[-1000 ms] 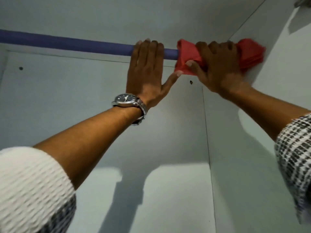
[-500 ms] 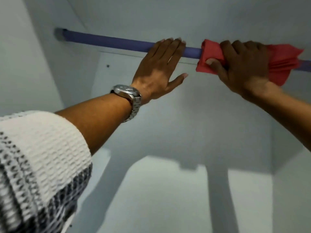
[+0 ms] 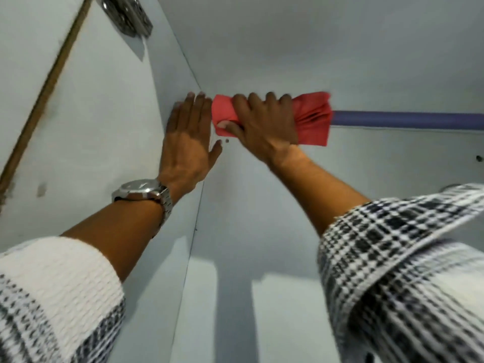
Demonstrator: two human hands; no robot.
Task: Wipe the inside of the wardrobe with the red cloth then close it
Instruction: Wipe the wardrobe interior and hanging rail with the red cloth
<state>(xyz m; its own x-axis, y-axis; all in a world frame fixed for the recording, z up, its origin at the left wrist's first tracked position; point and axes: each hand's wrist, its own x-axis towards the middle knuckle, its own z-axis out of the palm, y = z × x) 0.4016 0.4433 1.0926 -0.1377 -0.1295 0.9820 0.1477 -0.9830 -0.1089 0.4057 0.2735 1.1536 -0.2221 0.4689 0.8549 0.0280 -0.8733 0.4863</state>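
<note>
I look up into the white wardrobe [image 3: 262, 218]. A purple hanging rail [image 3: 408, 120] runs across near the top. My right hand [image 3: 264, 127] is wrapped around the rail's left end with the red cloth [image 3: 313, 119] folded over it, so the rail's left end is hidden. My left hand [image 3: 187, 142] lies flat with fingers spread against the left side wall, right beside the cloth and near the corner. A silver watch sits on that wrist.
The left side panel [image 3: 104, 127] carries a metal hinge [image 3: 128, 17] near its top and a brown front edge [image 3: 44, 93]. Small drill holes dot the back panel [image 3: 392, 166]. The wardrobe ceiling [image 3: 314, 43] is just above the rail.
My right hand slid the red cloth leftward along the rail to its left end. My left hand left the rail and now presses on the side wall. The view swung left.
</note>
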